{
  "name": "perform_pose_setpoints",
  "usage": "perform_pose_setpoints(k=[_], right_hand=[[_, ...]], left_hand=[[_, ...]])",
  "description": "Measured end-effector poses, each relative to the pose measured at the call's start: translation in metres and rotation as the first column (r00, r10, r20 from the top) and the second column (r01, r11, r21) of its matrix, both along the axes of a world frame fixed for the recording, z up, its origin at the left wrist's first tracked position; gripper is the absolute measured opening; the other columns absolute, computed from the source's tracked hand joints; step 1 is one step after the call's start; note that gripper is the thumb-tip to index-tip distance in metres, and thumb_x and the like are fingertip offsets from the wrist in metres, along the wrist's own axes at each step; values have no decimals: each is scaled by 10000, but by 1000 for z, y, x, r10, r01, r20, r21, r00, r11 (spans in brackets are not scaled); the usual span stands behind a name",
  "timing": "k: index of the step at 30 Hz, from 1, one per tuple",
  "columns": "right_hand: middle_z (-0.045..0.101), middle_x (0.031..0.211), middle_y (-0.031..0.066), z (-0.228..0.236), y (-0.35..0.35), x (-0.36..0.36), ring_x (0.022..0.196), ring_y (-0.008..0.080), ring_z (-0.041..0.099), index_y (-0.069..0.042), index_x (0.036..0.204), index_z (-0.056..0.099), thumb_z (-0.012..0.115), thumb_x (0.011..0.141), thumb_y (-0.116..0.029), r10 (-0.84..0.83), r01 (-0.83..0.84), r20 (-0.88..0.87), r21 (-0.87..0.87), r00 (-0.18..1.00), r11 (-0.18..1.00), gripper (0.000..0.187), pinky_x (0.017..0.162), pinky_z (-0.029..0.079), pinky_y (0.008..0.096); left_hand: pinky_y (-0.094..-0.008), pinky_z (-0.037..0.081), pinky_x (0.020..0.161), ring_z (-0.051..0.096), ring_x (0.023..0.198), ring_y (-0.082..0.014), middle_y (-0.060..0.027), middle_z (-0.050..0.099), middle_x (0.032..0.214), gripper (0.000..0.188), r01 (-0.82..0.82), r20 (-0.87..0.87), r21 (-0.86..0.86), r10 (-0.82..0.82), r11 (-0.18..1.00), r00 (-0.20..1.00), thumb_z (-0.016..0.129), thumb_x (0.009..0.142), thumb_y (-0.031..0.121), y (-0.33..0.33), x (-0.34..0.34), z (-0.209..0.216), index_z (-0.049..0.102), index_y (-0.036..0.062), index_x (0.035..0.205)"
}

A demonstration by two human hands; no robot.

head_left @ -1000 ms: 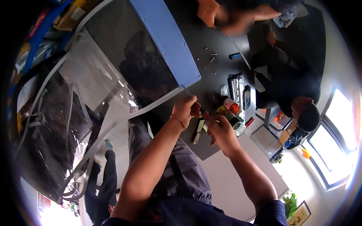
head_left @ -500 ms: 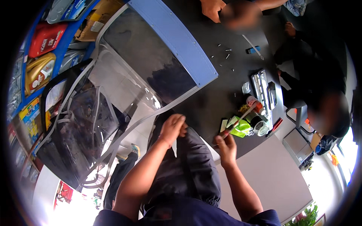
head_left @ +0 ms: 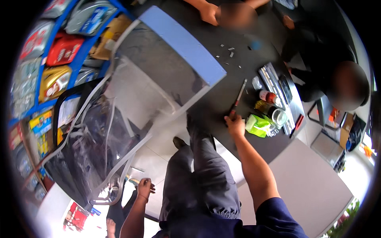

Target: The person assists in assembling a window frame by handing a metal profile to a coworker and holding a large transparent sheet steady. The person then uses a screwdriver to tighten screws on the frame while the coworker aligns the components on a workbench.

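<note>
While the right hand grasps one slim tool, the left hand hangs half-open, one blue-banded clear sheet nearby.

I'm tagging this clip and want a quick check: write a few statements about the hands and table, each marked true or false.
1. The right hand holds a red-handled tool. True.
2. The left hand grips the blue band of the clear sheet. False: it is well apart from the band.
3. A green packet is to the right of the right hand. True.
4. The red bottle is on the floor. False: it is on the dark table.
</note>
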State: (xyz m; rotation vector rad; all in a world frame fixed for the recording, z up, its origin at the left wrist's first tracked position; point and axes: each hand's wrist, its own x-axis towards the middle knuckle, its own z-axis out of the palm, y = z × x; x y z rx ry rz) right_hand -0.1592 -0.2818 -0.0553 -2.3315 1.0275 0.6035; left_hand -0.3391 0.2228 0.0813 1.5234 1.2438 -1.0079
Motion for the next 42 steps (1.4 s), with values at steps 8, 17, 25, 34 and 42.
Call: perform_pose_setpoints(k=[8,17,25,34,42], right_hand=[[667,963,248,74,15,-94,935,434,638,-11,1001,554,624,876,-424,127,-127,58,2,990,992,438,836,506,482],[683,738,109,207,-48,-404,602,259,692,-6,958,641,688,874,-246,-3,190,-617,238,787,953,258,505,552,418],[620,783,112,221,-99,-322,628,260,654,-55,1020,592,542,935,-208,-200,347,-312,542,929,766,183,507,536,391],[622,785,72,274,-27,-258,602,188,625,-63,1047,593,585,916,-218,28,-51,44,677,999,734,204,513,508,318],[644,798,112,145,-98,-372,606,231,645,-72,1004,581,553,897,-236,8,252,-472,486,882,837,198,456,496,345]], left_hand=[[-383,567,493,652,603,-247,-150,648,782,264,-127,-129,35,130,991,983,561,951,233,42,-209,54,552,18,1105],[-380,540,624,634,684,-229,-138,669,865,228,452,-82,-222,-479,864,874,644,903,232,-25,-417,106,636,87,1079],[-394,527,755,643,839,-268,-156,679,975,272,381,32,-182,-382,906,924,627,890,250,-80,-437,154,662,93,1108],[-411,512,902,654,1013,-311,-175,691,1100,328,302,71,-36,-299,953,952,608,874,270,-129,-465,232,691,99,1142],[-399,491,966,630,1102,-357,-203,679,1143,369,183,211,283,-247,942,946,603,840,243,-103,-567,191,683,95,1169]])
